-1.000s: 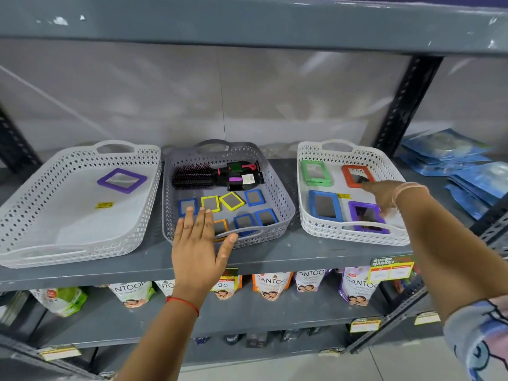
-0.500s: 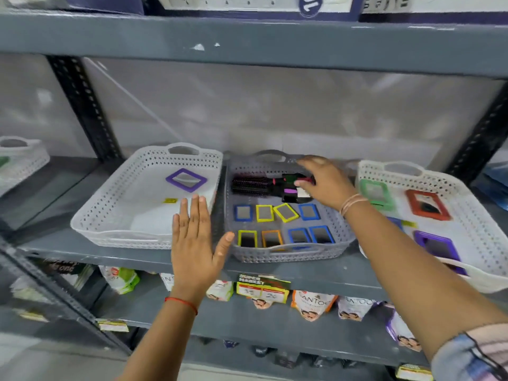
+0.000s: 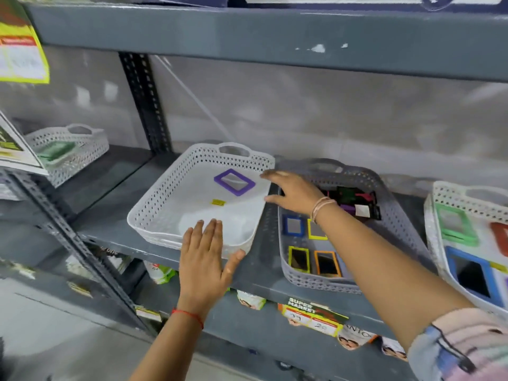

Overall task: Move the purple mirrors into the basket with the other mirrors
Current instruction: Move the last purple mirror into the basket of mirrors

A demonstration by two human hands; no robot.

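Right hand [image 3: 295,192] fingers spread, empty, beside purple mirror [image 3: 234,182]; left hand [image 3: 204,259] flat, fingers extended, empty.

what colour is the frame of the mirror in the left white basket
Purple; the mirror shows clearly in the head view.

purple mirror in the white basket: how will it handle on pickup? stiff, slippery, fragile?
The purple mirror has a moulded frame around a flat pane, so it is probably rigid and light. It lies flat on the smooth floor of the white basket, so it may slide before an edge lifts. The reflective pane is likely fragile; gripping the frame looks safer.
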